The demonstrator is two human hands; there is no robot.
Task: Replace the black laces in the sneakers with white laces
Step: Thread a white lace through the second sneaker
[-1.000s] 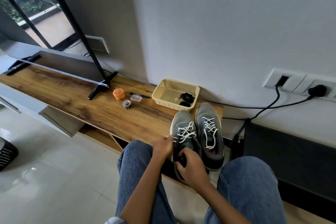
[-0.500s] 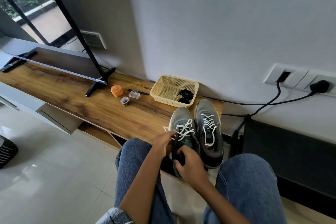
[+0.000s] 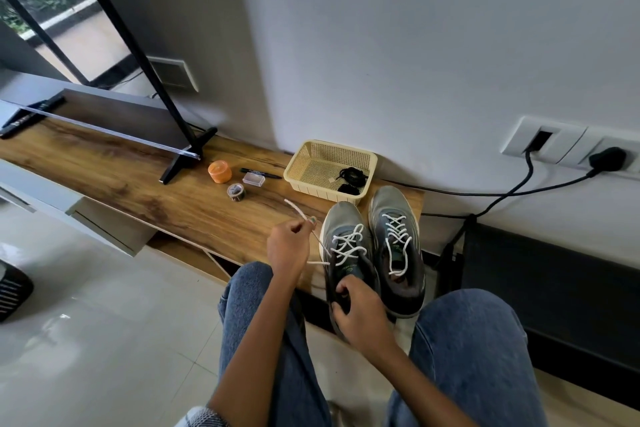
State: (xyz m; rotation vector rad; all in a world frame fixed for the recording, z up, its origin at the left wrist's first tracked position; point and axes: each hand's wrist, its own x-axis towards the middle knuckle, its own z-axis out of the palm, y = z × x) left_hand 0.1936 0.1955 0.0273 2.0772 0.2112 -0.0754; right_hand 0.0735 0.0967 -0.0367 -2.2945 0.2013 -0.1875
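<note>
Both hands worked: the left hand (image 3: 289,246) pinched the white lace (image 3: 313,236), drawing it taut, while the right hand (image 3: 360,315) gripped the left sneaker (image 3: 341,222), steadying it.

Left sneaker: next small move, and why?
Probably keep drawing the white lace out to the left until it is snug. The left hand pinches its free end, pulled out to the side, the crossings on the left sneaker look loose and uneven beside the right sneaker, and the right hand braces the collar.
</note>
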